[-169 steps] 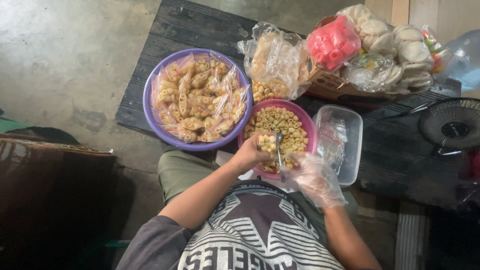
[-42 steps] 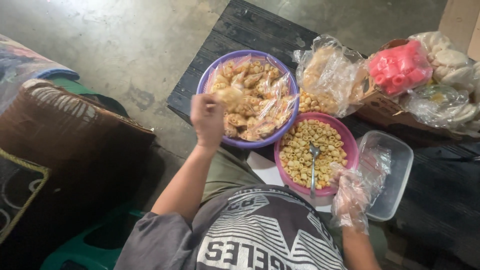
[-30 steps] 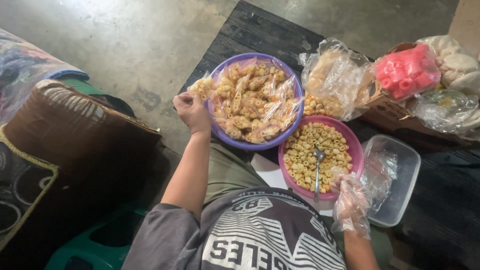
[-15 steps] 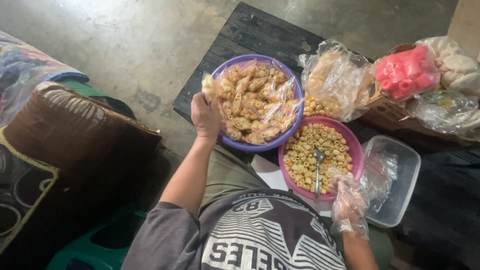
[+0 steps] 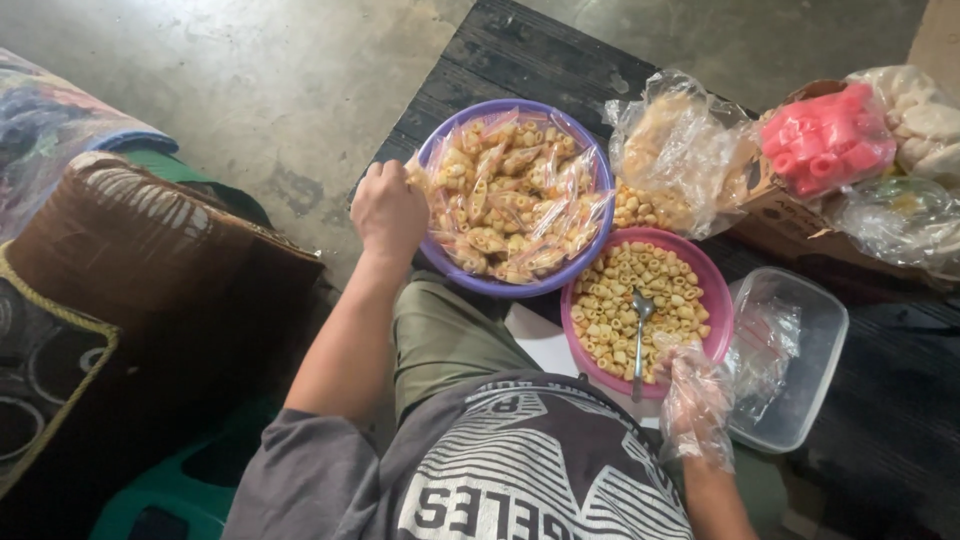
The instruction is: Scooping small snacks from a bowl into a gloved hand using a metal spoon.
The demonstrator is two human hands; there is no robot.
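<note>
Risk noted: left hand (image 5: pixel 388 210), curled shut on a small snack packet (image 5: pixel 418 178) at purple bowl (image 5: pixel 600 195) rim, liable to drop it outside; gloved right hand (image 5: pixel 693 395), loosely open and empty, beside pink bowl (image 5: pixel 715 300).

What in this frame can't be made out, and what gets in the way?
- Left hand, head view: the fingertips curl at the purple bowl rim; whether they grip a small packet is unclear.
- Right hand: a crinkled plastic glove hides the fingers; contact with the spoon is uncertain.
- Clear plastic tub: its contents are lost behind crumpled film.
- Bags at the right edge: cut off by the frame.
</note>
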